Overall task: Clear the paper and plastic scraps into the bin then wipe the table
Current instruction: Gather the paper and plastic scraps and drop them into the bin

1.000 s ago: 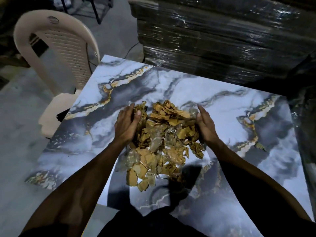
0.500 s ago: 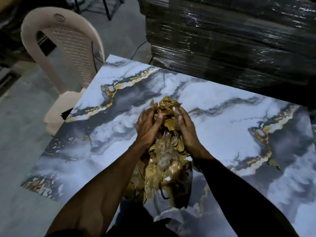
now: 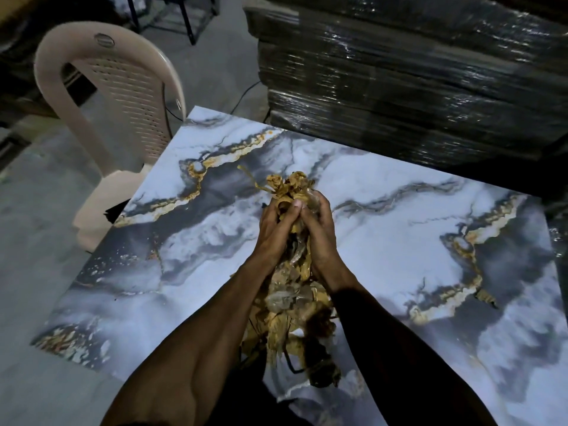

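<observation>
A bundle of scraps (image 3: 289, 290) is gripped between the left hand (image 3: 275, 232) and right hand (image 3: 319, 232), fingers curled, above the table (image 3: 399, 229).

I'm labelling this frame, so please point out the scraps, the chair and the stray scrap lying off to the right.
scraps (image 3: 287, 305): head view, middle of the bundle.
chair (image 3: 123, 87): head view, slotted backrest.
stray scrap (image 3: 485, 297): head view, its middle.

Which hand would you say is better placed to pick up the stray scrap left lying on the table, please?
Probably the right hand. The stray scrap lies on the table off to the right of the bundle of scraps, nearer that hand. Both hands grip the bundle, so the left hand would have to hold it alone.
</observation>
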`<action>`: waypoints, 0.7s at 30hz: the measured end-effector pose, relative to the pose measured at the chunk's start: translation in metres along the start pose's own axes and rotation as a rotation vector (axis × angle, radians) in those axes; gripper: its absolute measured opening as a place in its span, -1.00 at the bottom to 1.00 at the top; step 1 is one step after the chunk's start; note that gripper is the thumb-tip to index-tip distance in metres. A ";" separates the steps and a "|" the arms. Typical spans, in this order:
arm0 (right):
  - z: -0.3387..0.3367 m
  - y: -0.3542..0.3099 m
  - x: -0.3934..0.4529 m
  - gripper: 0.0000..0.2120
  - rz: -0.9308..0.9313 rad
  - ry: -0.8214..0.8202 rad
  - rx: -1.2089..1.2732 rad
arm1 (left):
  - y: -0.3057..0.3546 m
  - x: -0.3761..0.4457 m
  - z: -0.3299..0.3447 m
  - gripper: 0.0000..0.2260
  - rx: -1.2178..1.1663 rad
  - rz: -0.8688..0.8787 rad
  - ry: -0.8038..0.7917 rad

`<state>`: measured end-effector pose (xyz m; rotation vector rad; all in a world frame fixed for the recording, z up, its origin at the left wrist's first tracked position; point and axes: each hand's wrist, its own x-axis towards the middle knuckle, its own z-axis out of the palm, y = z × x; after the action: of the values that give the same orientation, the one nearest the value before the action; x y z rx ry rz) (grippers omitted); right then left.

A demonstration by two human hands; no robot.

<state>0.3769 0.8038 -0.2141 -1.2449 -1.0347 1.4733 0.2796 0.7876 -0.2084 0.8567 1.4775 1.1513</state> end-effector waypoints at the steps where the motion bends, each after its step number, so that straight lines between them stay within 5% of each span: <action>1: 0.003 -0.001 0.000 -0.50 -0.003 0.014 0.021 | 0.006 -0.001 0.002 -0.62 -0.052 0.033 0.003; 5: 0.013 -0.016 -0.003 -0.56 -0.039 0.073 0.055 | 0.021 -0.002 0.008 -0.78 -0.077 0.099 0.041; 14: 0.004 -0.052 -0.007 -0.63 -0.183 0.039 -0.031 | 0.053 -0.003 0.001 -0.46 0.053 0.157 -0.035; 18: -0.015 -0.038 -0.018 -0.64 -0.198 -0.020 -0.202 | 0.034 -0.003 -0.026 -0.56 0.193 0.133 -0.111; 21: -0.035 -0.021 -0.022 -0.60 -0.203 -0.027 -0.403 | 0.009 0.001 -0.050 -0.39 0.350 0.079 -0.059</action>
<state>0.4155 0.7886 -0.1942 -1.3502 -1.4823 1.1624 0.2301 0.7802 -0.1997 1.1867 1.6347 0.9270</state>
